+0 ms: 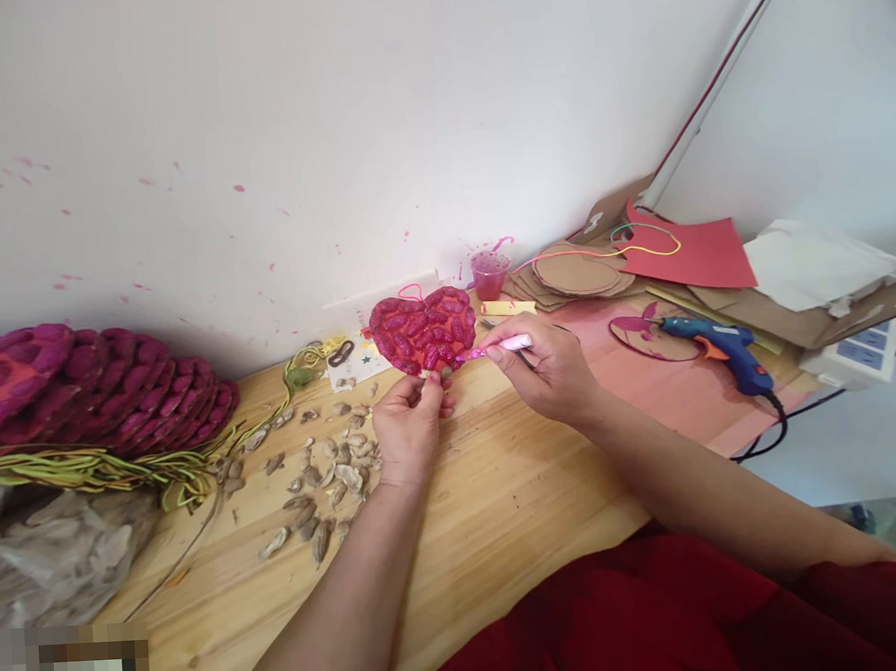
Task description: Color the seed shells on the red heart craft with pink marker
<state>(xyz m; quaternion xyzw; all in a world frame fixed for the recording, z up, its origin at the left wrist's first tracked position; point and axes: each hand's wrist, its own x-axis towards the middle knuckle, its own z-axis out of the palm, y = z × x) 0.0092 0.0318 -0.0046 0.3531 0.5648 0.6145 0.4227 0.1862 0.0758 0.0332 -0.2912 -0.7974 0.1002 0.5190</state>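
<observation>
A heart-shaped ornament (424, 329), covered in magenta-painted peanut shells and topped with a pink cord loop, tilts up facing me. At its bottom tip my left hand (411, 418) pinches it between thumb and fingers. My right hand (544, 370) is closed round a slim pen-like tool (518, 343), white at the back and shiny pink toward the front. Its pink tip meets the heart's lower right edge; whether it is a pen or a brush I cannot tell. Loose peanut shells (342, 471) lie left of my left hand.
Painted shell-covered pieces (120, 388) stand stacked at left above yellow-green cords (86, 467) and a plastic bag (61, 556). A pink-stained cup (490, 273) stands by the wall. Rightward are cardboard shapes (576, 269), red paper (691, 248) and a blue glue gun (726, 346) with cord.
</observation>
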